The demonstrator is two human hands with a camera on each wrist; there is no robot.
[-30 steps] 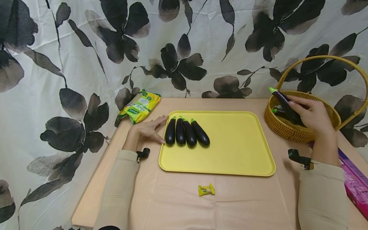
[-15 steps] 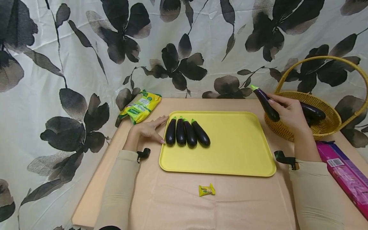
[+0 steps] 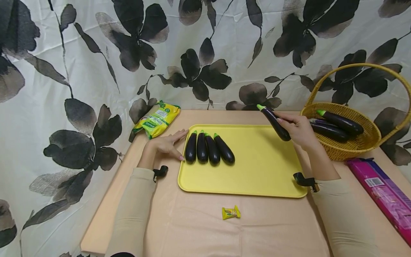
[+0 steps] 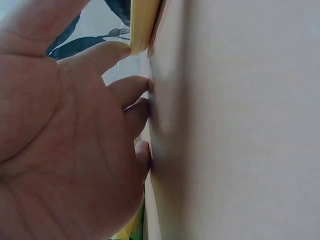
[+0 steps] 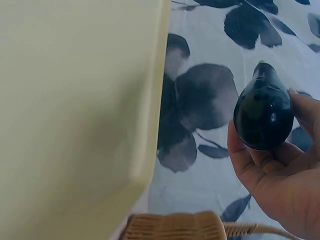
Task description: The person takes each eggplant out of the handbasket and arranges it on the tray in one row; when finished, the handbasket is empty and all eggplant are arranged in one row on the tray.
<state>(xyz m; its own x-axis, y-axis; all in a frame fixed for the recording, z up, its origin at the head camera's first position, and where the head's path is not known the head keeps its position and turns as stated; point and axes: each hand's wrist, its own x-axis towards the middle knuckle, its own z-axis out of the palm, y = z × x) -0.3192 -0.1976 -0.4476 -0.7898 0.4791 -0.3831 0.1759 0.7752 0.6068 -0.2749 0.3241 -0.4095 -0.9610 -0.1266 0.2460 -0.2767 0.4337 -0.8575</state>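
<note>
My right hand [image 3: 297,129] pinches a dark purple eggplant [image 3: 273,122] with a green stem, above the right back corner of the yellow tray [image 3: 257,171]. In the right wrist view the thumb and fingers grip that eggplant [image 5: 265,112] from its sides, blunt end toward the camera. Several more eggplants [image 3: 212,150] lie side by side at the tray's left end, stems toward the back. My left hand [image 3: 165,146] rests at the tray's left edge with its fingers spread. The left wrist view shows the palm [image 4: 75,140], a fingertip touching the tray's side [image 4: 142,25].
A wicker basket [image 3: 340,153] with a tall handle stands at the right, with more eggplants [image 3: 343,123] inside. A pink-purple package [image 3: 379,192] lies in front of it. A yellow-green bag [image 3: 158,119] sits back left, and a small yellow wrapped candy [image 3: 231,212] lies before the tray.
My right hand has lifted the eggplant out of the basket and carried it left, over the tray's right back corner. The left hand has stayed at the tray's edge.
</note>
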